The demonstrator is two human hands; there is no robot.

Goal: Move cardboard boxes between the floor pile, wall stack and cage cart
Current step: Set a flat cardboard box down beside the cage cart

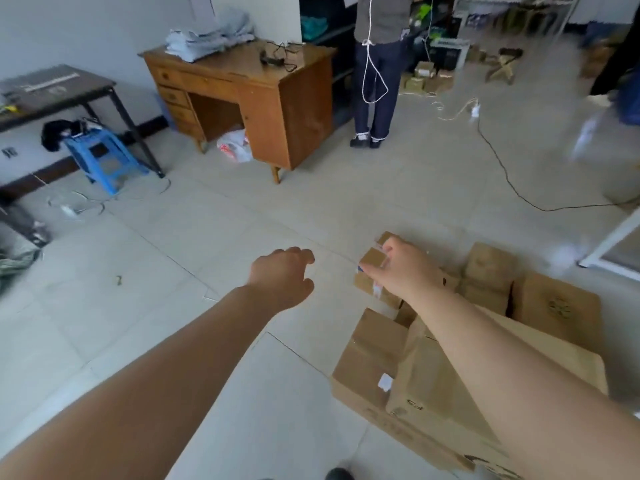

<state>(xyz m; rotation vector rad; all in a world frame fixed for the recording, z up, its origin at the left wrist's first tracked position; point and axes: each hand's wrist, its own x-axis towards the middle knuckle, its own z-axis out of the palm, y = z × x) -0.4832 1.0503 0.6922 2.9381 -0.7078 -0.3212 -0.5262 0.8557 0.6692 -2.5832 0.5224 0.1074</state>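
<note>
Nearest to me in the head view, both forearms stretch out from the bottom edge over the floor pile (450, 386) of cardboard boxes, which lies on the tiles at lower right. My right hand (401, 268) has reached the far end of that pile and rests on a small box (372, 268) there; its fingers (375, 271) curl around the near face and top edge, gripping the cardboard. My left hand (282, 278) hangs over bare tile just left of that box, touching nothing, fingers loosely curled and empty. I judge this as the start of a lift, with the box not yet off the floor. The risk I see: a one-handed grip on the edge may let the box tilt and slip, and it sits close against neighbouring cartons, so pulling it could drag or topple them. A black cable (502, 174) runs across the floor beyond the pile, a clear trip hazard on any carry. Motion blur makes finer contact hard to read. The floor is pale tile. Further off stand a wooden bench (242, 84) with folded cloth, a blue stool (104, 157), and a person (375, 64) by the shelving. I see no wall stack or cage cart.
</note>
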